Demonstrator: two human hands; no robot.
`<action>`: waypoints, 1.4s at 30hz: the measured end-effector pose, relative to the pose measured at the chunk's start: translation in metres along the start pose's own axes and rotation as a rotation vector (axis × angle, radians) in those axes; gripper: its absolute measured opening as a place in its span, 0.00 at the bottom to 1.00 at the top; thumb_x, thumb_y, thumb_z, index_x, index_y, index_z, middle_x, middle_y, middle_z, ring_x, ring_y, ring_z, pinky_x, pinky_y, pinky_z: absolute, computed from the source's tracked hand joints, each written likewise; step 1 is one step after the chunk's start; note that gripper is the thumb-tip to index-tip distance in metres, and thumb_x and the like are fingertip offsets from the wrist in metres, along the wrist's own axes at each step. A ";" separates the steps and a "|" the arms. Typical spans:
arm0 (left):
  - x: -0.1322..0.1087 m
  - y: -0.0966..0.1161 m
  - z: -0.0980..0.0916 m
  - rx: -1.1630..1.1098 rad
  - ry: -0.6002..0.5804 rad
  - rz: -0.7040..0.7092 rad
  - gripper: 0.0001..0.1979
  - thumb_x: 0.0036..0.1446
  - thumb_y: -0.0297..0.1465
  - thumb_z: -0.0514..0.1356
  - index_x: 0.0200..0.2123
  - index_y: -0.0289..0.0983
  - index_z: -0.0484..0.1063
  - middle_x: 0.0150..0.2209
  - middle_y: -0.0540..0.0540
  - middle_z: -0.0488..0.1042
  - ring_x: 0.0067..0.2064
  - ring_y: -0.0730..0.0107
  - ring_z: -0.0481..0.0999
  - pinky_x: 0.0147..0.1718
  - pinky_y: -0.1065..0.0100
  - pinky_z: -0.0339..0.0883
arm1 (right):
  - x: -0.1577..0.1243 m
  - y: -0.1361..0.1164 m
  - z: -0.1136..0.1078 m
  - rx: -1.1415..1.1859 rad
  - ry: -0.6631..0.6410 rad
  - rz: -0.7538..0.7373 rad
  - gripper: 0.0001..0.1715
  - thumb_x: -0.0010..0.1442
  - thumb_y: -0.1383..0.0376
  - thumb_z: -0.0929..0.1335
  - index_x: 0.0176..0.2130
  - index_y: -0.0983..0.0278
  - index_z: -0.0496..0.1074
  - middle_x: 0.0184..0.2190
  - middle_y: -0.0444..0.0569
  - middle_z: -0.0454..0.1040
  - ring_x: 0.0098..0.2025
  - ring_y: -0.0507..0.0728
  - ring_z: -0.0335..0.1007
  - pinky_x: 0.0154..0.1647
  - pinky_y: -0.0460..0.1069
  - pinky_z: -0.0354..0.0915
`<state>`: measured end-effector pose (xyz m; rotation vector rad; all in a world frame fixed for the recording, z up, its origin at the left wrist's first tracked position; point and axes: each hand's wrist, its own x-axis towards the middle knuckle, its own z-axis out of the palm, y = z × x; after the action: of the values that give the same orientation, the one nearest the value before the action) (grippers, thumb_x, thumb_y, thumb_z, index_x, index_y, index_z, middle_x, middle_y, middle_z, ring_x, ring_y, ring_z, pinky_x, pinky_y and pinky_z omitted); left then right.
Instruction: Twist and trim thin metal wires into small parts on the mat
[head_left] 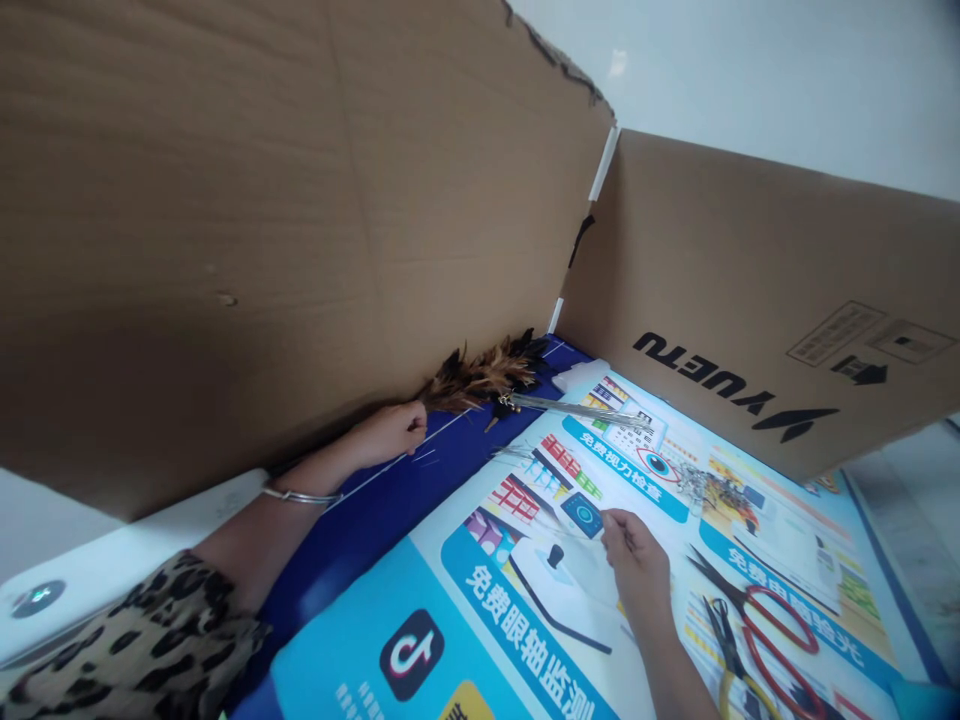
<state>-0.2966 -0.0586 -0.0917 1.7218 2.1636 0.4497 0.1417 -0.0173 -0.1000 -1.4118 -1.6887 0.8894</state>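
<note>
While the left hand (390, 432) is tucked right up against the big cardboard wall (300, 200), it's got the feather bundle (487, 372) by the stem end. Its fingers are curled tight into a fist around it, and the brown and black feathers fan out away from the hand along the foot of the cardboard. A thin metal bracelet (300, 495) sits on that wrist, with a leopard-print sleeve (142, 640) further back.

The right hand (637, 565) is well apart from the feathers, out over the printed poster (517, 640) that covers the table. Its fingertips are pinched together just above the paper. Honestly can't tell if there's something thin between them, it's too small to make out.

Between the two hands, just past the feather tips, there's a bunch of thin silver wires (585, 408) lying on the poster. A little tangle of metal bits (705, 485) lies further right. Red-handled scissors (780, 620) and yellow-handled pliers (731, 650) lie just beside the right forearm. A second cardboard panel (750, 330) stands behind the poster.
</note>
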 end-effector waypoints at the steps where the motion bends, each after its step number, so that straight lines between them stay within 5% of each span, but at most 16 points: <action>1: 0.001 -0.001 0.001 -0.007 0.008 -0.002 0.14 0.69 0.40 0.59 0.42 0.34 0.75 0.34 0.49 0.78 0.34 0.68 0.79 0.38 0.62 0.75 | 0.000 0.000 0.000 0.002 0.000 -0.002 0.28 0.61 0.41 0.68 0.40 0.62 0.78 0.26 0.46 0.75 0.26 0.56 0.66 0.29 0.49 0.64; 7: 0.005 -0.001 -0.001 0.025 0.034 -0.006 0.14 0.69 0.40 0.59 0.43 0.35 0.75 0.41 0.46 0.80 0.43 0.63 0.80 0.46 0.57 0.73 | 0.000 0.002 0.000 -0.001 -0.002 -0.008 0.27 0.62 0.42 0.68 0.40 0.62 0.79 0.25 0.46 0.74 0.26 0.56 0.65 0.28 0.49 0.64; 13: 0.001 0.013 0.001 0.154 -0.060 -0.042 0.15 0.68 0.42 0.60 0.40 0.36 0.77 0.38 0.46 0.80 0.40 0.64 0.80 0.45 0.57 0.73 | 0.000 0.002 0.000 0.010 -0.003 -0.012 0.26 0.62 0.43 0.68 0.40 0.62 0.78 0.26 0.46 0.75 0.26 0.55 0.66 0.28 0.49 0.64; 25: -0.007 0.028 0.009 0.379 -0.091 -0.120 0.15 0.67 0.38 0.62 0.50 0.35 0.75 0.50 0.42 0.78 0.49 0.58 0.79 0.50 0.51 0.74 | 0.000 0.004 0.000 0.010 -0.017 -0.002 0.27 0.62 0.42 0.68 0.41 0.62 0.78 0.26 0.46 0.74 0.27 0.56 0.66 0.30 0.49 0.65; 42: -0.010 0.035 0.001 0.377 -0.073 0.002 0.13 0.69 0.39 0.60 0.42 0.35 0.76 0.44 0.44 0.79 0.45 0.62 0.79 0.47 0.56 0.73 | -0.002 -0.002 0.001 0.009 -0.020 0.004 0.24 0.63 0.44 0.68 0.40 0.61 0.78 0.26 0.44 0.74 0.27 0.55 0.66 0.30 0.49 0.63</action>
<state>-0.2638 -0.0612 -0.0768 1.8933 2.3028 -0.0274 0.1404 -0.0194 -0.0987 -1.4057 -1.6952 0.9152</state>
